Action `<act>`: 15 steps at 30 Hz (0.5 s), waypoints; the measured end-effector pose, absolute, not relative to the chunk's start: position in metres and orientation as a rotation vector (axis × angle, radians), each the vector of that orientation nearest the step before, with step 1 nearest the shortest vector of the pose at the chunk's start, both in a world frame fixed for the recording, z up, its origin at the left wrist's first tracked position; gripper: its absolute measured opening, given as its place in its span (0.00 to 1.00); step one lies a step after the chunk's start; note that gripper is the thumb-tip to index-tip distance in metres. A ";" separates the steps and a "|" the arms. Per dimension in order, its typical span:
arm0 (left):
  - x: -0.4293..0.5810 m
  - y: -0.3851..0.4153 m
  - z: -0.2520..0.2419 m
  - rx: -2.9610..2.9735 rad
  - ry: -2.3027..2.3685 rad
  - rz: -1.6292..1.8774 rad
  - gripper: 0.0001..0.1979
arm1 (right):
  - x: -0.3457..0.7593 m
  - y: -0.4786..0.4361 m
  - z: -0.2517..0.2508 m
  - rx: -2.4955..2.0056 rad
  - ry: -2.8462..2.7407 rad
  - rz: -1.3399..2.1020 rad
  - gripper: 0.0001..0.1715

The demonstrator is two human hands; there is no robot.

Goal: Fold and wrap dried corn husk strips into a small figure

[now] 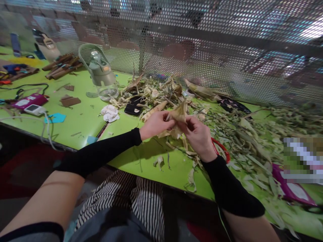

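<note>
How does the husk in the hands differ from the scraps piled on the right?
The held husk is one broad tan piece, pinched above the table by left hand and right hand. The scraps are many narrow greenish strips lying loose. Both look like dried plant material.

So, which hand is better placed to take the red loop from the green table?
Probably the right hand: the red loop lies just beside its wrist. The left hand is farther off, across the dried leaf that both hands pinch.
</note>
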State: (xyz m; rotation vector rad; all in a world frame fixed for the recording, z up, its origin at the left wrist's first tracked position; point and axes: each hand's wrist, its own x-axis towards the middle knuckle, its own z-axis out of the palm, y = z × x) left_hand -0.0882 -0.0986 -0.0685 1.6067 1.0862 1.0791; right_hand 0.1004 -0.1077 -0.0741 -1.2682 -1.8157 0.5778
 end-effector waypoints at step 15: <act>-0.091 -0.101 -0.061 1.511 1.085 1.042 0.16 | 0.100 -0.107 -0.072 -1.201 -1.928 0.651 0.23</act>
